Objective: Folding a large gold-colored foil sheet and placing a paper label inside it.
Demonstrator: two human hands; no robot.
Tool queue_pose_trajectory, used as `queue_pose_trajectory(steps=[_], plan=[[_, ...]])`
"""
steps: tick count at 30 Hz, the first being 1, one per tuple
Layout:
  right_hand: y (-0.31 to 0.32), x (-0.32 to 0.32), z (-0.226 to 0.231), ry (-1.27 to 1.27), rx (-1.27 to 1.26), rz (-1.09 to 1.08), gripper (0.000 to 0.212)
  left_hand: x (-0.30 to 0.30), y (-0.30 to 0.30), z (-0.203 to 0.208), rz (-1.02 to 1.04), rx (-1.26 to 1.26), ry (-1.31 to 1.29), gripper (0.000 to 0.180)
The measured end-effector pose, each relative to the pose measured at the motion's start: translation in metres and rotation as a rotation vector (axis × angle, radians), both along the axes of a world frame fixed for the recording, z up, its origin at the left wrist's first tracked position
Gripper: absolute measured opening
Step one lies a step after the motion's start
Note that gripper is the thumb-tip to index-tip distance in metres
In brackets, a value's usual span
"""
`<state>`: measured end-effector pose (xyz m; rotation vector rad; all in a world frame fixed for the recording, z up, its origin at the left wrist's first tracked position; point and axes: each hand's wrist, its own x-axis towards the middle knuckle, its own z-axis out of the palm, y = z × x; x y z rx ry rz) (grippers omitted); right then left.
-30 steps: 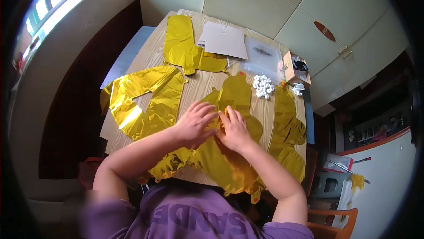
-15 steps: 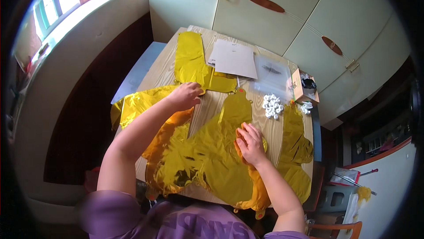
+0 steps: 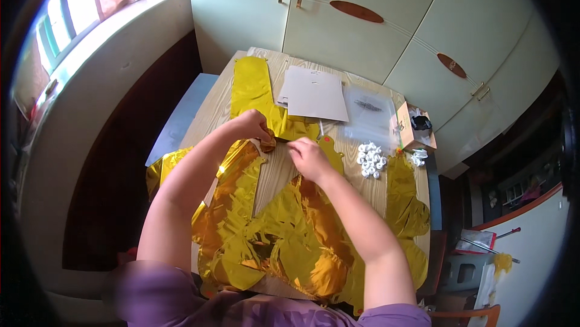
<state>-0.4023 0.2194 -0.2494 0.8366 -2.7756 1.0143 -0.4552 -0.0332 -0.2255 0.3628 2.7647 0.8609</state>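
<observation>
A large gold foil balloon, flat and crumpled with orange-tinted folds, spreads over the near half of the table. My left hand is closed at the table's middle, and a bunched bit of gold foil pokes out below its fingers. Just right of it, my right hand is pinched above the foil's upper part; whatever is between its fingertips is too small to make out. Beyond my left hand lies another flat gold foil piece, partly under paper. A third gold foil piece rests along the right edge.
White paper sheets and a clear plastic sleeve lie at the back of the wooden table. Small white coils are heaped at the right, near a cardboard box holding something black. Pale cabinets stand close behind.
My right hand has moved up and left from the foil's right side to beside my left hand. My left hand has closed on foil. The large foil's right side is folded inward.
</observation>
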Motion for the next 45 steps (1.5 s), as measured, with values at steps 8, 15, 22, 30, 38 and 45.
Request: queue_pose_trajectory(steps=[8,15,22,30,38,45], plan=[[-0.035,-0.021,-0.023,0.271,0.203,-0.214,0.024,0.001,-0.004,-0.009,-0.023,0.168,0.164,0.021],[-0.038,-0.027,-0.035,0.449,0.055,-0.116,0.008,0.017,0.006,-0.026,-0.367,0.090,0.624,0.006],[-0.011,-0.098,-0.004,0.252,0.344,-0.350,0.019,0.038,0.007,-0.028,-0.411,0.004,0.567,0.012],[0.000,-0.141,0.002,0.362,0.354,-0.331,0.033,0.033,-0.011,-0.047,-0.425,-0.117,0.544,0.013],[0.025,-0.176,-0.015,0.352,0.625,-0.129,0.021,0.023,-0.009,-0.031,-0.173,0.058,0.315,0.017],[0.069,-0.176,0.024,0.885,0.511,-0.257,0.011,0.015,-0.005,-0.015,-0.029,0.120,0.046,0.024]])
